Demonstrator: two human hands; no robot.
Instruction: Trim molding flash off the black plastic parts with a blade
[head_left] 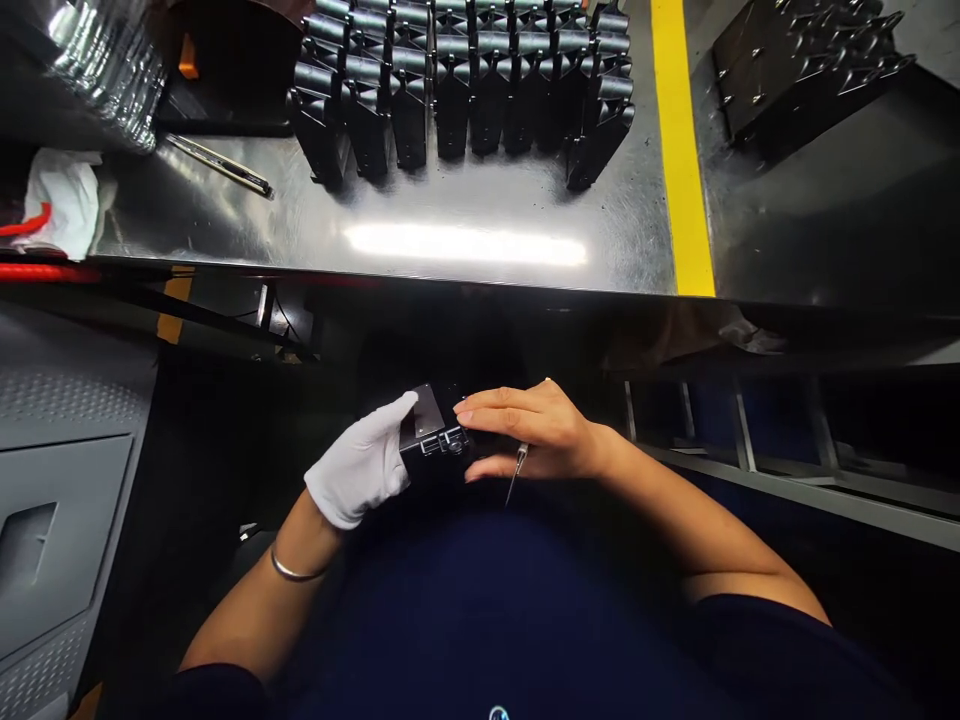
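Observation:
My left hand [364,462], in a white glove, grips a black plastic part [442,441] in front of my body. The part has a flat, shinier dark panel [429,410] on top and moulded details along its near edge; my left thumb rests by the panel. My bare right hand [536,428] reaches in from the right, its fingertips at the right side of the part. A thin pointed metal tool [518,466] sticks out below the right palm, tip toward me. Its handle is hidden in the hand.
A metal bench [465,205] runs across the top, with rows of black moulded parts [469,85] and a yellow stripe [682,150]. More black parts [795,75] stand at right. Tweezers [221,165] and a white cloth [64,200] lie left. A grey cabinet [64,480] stands lower left.

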